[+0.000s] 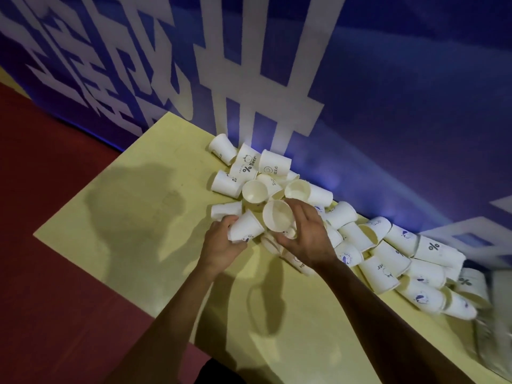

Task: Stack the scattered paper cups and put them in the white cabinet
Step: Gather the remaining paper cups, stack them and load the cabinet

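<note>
Step in hand: gathering and nesting, early on by the look of it. Most paper cups (388, 253) lie loose in a long heap on the yellow worktop (138, 217), pushed against the blue wall (388, 106) with white lettering.

Left hand (221, 245): fingers wrapped around one cup (245, 227) lying on its side, mouth pointing up and right. The cup sits low, at or near the worktop.

Right hand (307, 234): fingers curled around the body of an open-mouthed cup (275, 216), tilted so its pale inside faces the camera. Whether this is a single cup or the top of a short nested stack cannot be told (the hand hides the lower part).

The two held cups sit just beside each other, rims nearly touching, not yet nested.

Next move, as I judge it: turn the left cup so its base faces the right cup's mouth, line up the axes, then slide one into the other without crushing the thin wall. After that, reach for the nearest loose cup.

Containers: every cup whose inside shows is empty. A few open mouths face upward near the middle of the heap (253, 191), nothing in them. The white cabinet is not in view; a pale blurred shape (498, 314) at the far right edge cannot be identified.
</note>
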Motion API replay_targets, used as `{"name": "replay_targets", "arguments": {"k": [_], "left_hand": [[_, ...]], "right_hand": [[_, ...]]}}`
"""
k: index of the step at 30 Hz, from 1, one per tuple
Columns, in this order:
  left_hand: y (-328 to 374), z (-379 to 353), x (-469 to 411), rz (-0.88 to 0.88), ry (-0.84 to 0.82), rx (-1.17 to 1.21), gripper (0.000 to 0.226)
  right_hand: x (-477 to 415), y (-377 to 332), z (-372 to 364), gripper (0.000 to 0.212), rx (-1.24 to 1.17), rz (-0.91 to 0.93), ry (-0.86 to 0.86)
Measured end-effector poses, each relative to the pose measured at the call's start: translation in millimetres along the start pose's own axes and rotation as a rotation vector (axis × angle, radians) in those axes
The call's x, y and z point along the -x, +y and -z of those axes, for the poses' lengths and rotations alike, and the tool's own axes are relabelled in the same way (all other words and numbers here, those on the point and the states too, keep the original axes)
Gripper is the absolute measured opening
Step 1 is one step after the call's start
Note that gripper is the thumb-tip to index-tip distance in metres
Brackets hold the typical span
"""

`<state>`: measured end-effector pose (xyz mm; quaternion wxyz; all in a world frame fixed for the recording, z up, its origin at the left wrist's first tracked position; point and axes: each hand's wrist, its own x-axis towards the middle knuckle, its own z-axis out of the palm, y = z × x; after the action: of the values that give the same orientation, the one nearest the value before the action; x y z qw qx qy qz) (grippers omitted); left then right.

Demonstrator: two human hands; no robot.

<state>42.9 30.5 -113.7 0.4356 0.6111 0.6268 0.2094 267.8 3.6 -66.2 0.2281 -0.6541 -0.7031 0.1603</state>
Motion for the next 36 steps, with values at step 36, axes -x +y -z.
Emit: {"name": "replay_targets", "arguments": {"k": [36], "left_hand": [[297,-347,204,-0.402,-0.568,0.107,0.066]], "right_hand": [[373,206,301,0.068,-0.231,-0.696,0.597]]}}
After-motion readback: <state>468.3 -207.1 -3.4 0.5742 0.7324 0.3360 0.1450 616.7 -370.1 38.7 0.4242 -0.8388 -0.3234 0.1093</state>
